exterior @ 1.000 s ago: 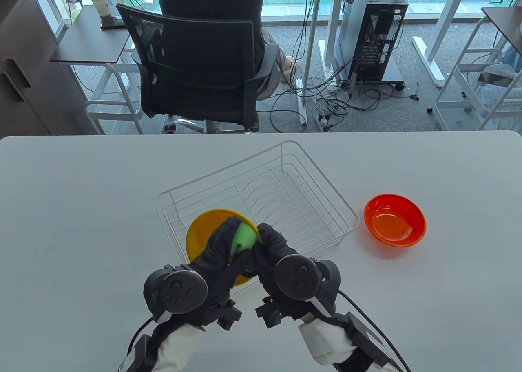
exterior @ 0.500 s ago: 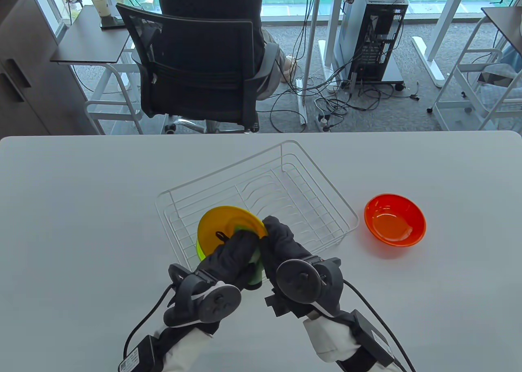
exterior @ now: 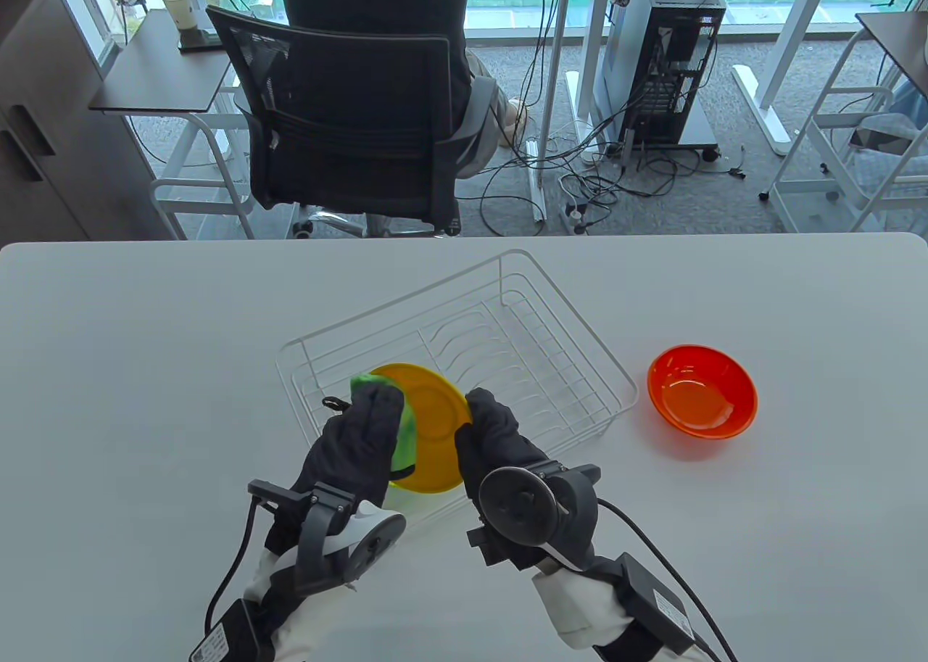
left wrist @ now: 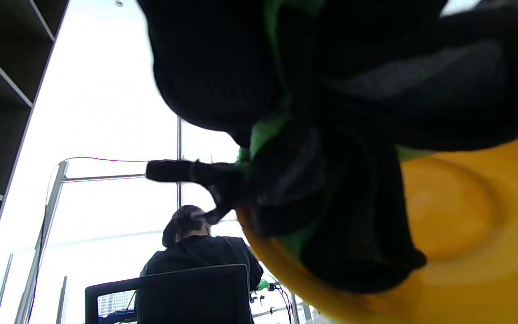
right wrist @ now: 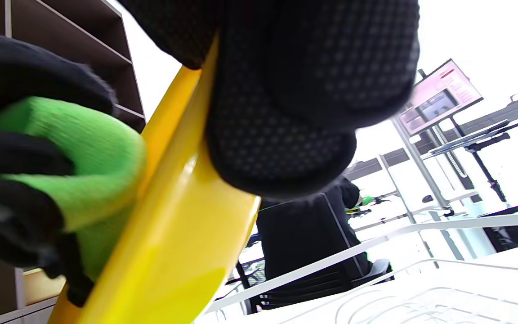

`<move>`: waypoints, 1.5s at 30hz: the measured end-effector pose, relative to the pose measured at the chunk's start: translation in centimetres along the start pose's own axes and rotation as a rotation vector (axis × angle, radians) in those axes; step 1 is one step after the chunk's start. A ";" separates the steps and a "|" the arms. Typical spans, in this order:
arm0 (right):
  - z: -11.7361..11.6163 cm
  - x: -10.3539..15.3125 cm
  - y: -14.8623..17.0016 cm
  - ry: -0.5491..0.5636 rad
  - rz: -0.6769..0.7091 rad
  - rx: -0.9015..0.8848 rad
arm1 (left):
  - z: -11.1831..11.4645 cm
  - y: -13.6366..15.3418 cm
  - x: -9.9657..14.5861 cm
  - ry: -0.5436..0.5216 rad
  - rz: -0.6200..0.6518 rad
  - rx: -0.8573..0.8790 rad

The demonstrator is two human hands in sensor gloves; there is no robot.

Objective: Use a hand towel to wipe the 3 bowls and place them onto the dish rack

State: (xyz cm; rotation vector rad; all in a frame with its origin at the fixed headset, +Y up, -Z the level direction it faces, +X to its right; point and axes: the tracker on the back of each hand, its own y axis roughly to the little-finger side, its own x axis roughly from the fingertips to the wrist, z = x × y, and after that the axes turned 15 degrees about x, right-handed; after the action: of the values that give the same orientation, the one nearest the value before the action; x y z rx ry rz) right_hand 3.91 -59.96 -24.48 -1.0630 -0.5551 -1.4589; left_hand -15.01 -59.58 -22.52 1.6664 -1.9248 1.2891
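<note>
A yellow bowl [exterior: 432, 430] is held tilted above the near corner of the white wire dish rack [exterior: 507, 314]. My right hand [exterior: 487, 424] grips its right rim [right wrist: 182, 216]. My left hand [exterior: 366, 430] presses a green hand towel [exterior: 403, 430] against the bowl's left side; the towel [right wrist: 79, 171] is bunched under the fingers [left wrist: 353, 189]. An orange bowl [exterior: 702, 391] sits on the table to the right of the rack. No third bowl shows in any view.
The white table [exterior: 145, 372] stretches to both sides of the rack. Beyond its far edge a person sits in a black office chair [exterior: 348, 125], with cables and a computer tower [exterior: 660, 53] on the floor.
My left hand has rolled over and slid the towel from the bowl's right part to its left side. The bowl has turned, its face now more towards me. The right hand keeps its hold.
</note>
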 end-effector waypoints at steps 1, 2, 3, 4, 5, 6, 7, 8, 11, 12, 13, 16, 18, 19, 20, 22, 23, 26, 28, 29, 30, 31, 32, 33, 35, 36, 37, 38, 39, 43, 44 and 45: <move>0.0 -0.1 0.2 0.002 -0.008 0.011 | -0.3 0.4 -0.1 -0.012 -0.021 0.013; -0.1 -0.3 0.5 -0.001 -0.021 0.023 | -0.6 1.2 -0.1 -0.028 -0.054 0.042; -0.3 -0.5 0.8 -0.010 -0.034 0.028 | -0.9 2.0 -0.1 -0.040 -0.090 0.066; -0.4 -0.6 0.9 -0.016 -0.043 0.032 | -1.0 2.6 0.0 -0.045 -0.112 0.076; -0.5 -0.7 1.2 -0.024 -0.058 0.038 | -1.3 3.4 0.1 -0.053 -0.144 0.085; -0.6 -0.9 1.4 -0.028 -0.067 0.047 | -1.5 4.3 0.2 -0.063 -0.172 0.088; -0.7 -1.1 1.6 -0.031 -0.073 0.055 | -1.7 4.8 0.3 -0.071 -0.187 0.089; -0.8 -1.3 1.7 -0.036 -0.084 0.064 | -1.9 5.5 0.5 -0.081 -0.207 0.093; -0.9 -2.1 1.7 -0.051 -0.107 0.094 | -2.5 7.1 1.1 -0.109 -0.268 0.124; -0.9 -2.5 1.5 -0.059 -0.112 0.107 | -2.6 7.7 1.3 -0.117 -0.289 0.139; -1.0 -2.8 1.3 -0.066 -0.113 0.117 | -2.7 8.0 1.4 -0.121 -0.301 0.146; -1.5 -3.9 0.4 -0.113 -0.115 0.167 | -2.6 8.8 1.7 -0.123 -0.335 0.156; -2.2 -4.8 -0.5 -0.152 -0.114 0.224 | -2.4 9.2 1.9 -0.113 -0.349 0.153; -2.6 -5.1 -0.9 -0.175 -0.113 0.257 | -2.2 9.4 1.9 -0.105 -0.356 0.153; -3.0 -5.4 -1.2 -0.190 -0.109 0.280 | -2.1 9.5 2.0 -0.099 -0.361 0.154; -4.0 -5.9 -2.0 -0.220 -0.097 0.335 | -1.9 10.0 2.1 -0.092 -0.379 0.162; -4.5 -6.1 -2.3 -0.232 -0.089 0.361 | -1.9 10.2 2.1 -0.089 -0.388 0.168; -5.9 -6.5 -3.1 -0.263 -0.076 0.419 | -1.8 10.7 2.3 -0.091 -0.412 0.193; -6.7 -6.6 -3.3 -0.283 -0.080 0.426 | -1.7 10.8 2.4 -0.091 -0.418 0.202; -7.1 -6.7 -3.4 -0.298 -0.084 0.421 | -1.7 10.8 2.3 -0.089 -0.418 0.203; -7.5 -6.8 -3.4 -0.316 -0.098 0.414 | -1.7 10.7 2.3 -0.086 -0.417 0.203; -7.7 -6.8 -3.3 -0.323 -0.104 0.412 | -1.7 10.7 2.3 -0.083 -0.415 0.202; -8.1 -6.9 -3.3 -0.333 -0.112 0.411 | -1.6 10.6 2.3 -0.078 -0.413 0.200; -8.3 -6.9 -3.2 -0.342 -0.114 0.411 | -1.6 10.6 2.2 -0.075 -0.411 0.199; -8.9 -7.0 -3.1 -0.360 -0.118 0.420 | -1.4 10.6 2.2 -0.069 -0.408 0.199; -9.1 -7.0 -3.0 -0.366 -0.122 0.423 | -1.4 10.6 2.2 -0.068 -0.408 0.199; -9.3 -7.0 -2.9 -0.376 -0.124 0.419 | -1.3 10.6 2.2 -0.067 -0.408 0.200; -9.4 -7.0 -2.8 -0.385 -0.127 0.411 | -1.3 10.6 2.2 -0.067 -0.408 0.201; -9.6 -7.0 -2.6 -0.401 -0.135 0.396 | -1.3 10.6 2.2 -0.067 -0.408 0.202; -10.3 -7.1 -2.1 -0.464 -0.177 0.333 | -1.1 10.7 2.3 -0.068 -0.408 0.206; -10.4 -7.1 -1.9 -0.472 -0.193 0.322 | -1.1 10.7 2.3 -0.066 -0.407 0.206; -10.5 -7.2 -1.7 -0.483 -0.199 0.310 | -1.1 10.7 2.3 -0.064 -0.406 0.206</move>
State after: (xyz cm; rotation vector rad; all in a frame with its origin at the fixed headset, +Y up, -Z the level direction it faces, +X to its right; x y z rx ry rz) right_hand -1.51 -64.64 -35.08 -1.1335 -1.2204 -1.2270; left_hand -25.62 -60.97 -24.91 2.0861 -1.4159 1.3112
